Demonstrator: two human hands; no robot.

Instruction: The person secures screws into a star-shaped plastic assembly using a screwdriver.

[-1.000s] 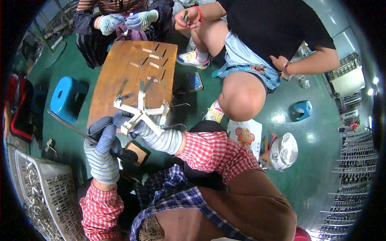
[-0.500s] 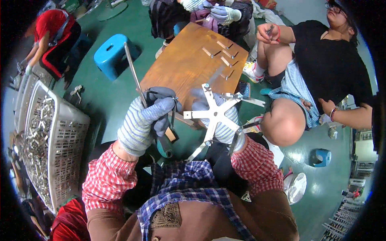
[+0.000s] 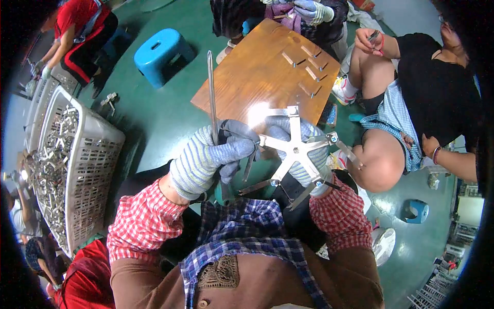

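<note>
Left hand fisted round a thin metal rod, upright for control | right hand cupped under star-shaped bracket, I judged, steadying it | wooden bench just beyond both hands.

Gloved left hand gripping metal rod, right hand holding star-shaped metal bracket
</note>
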